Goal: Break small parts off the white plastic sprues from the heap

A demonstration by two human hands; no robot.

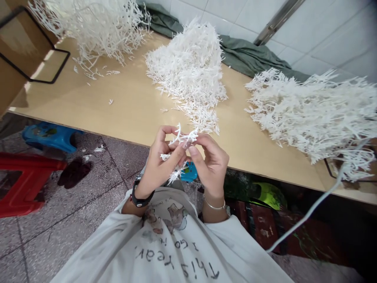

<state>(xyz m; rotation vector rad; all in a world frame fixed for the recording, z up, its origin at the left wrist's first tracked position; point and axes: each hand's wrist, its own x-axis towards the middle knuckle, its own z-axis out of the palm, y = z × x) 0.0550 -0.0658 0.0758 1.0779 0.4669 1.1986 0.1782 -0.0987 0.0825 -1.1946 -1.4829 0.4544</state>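
Note:
Over the table's front edge, my left hand [166, 155] is closed around a white branching plastic piece [178, 135]. Spiky white ends poke out above its fingers and below its palm. Thumb and forefinger of my right hand [210, 161] pinch the same white piece at its right end, close against the left fingertips. Just beyond both hands lies the tip of a tall pile of small spiky white pieces [194, 67]. How the held parts join between the fingers is hidden.
A tangle of long white branched strands [103, 27] lies back left; another white heap [312, 110] covers the right side. Green cloth [250, 55] runs along the tiled wall. A pale cable [312, 212] crosses the right edge. Red stool [26, 181] and blue stool [50, 135] stand left.

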